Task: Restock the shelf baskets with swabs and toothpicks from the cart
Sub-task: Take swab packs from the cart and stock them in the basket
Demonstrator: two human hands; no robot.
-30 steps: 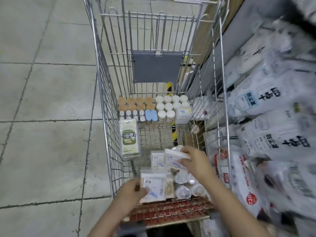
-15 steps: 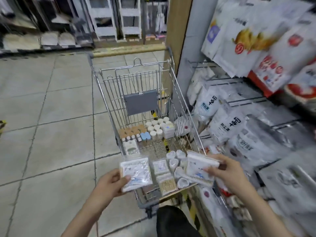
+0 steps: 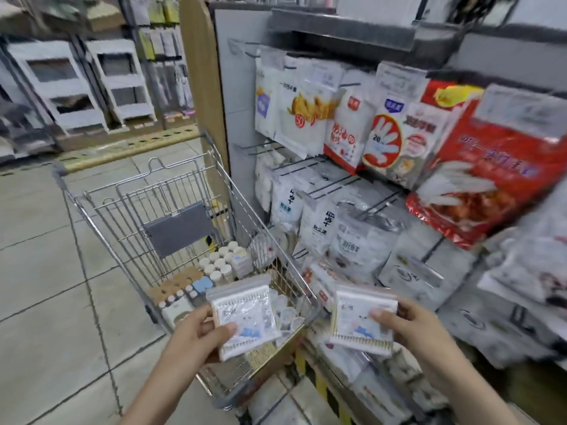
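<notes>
My left hand [image 3: 196, 335] grips a clear bag of cotton swabs [image 3: 245, 314] above the near end of the wire cart [image 3: 101, 231]. My right hand [image 3: 408, 320] grips a second swab bag [image 3: 359, 314], held out past the cart's right side, in front of the shelf. In the cart lie white-capped jars [image 3: 222, 262], cork-lidded jars [image 3: 171, 288], small clear tubs [image 3: 287, 311] and a toothpick pack [image 3: 259, 354]. No shelf basket can be made out in this blurred view.
Hanging packs of gloves and bags [image 3: 380, 139] fill the shelf on the right, with white dust-cover packs [image 3: 322, 225] lower down. A wooden end panel [image 3: 202, 87] stands behind the cart. Tiled floor [image 3: 46, 271] stretches to the left, with white racks [image 3: 70, 84] across the aisle.
Both hands lifted a swab bag each out of the cart. My view swung up from the cart to the shelf, and the right hand moved toward the shelf.
</notes>
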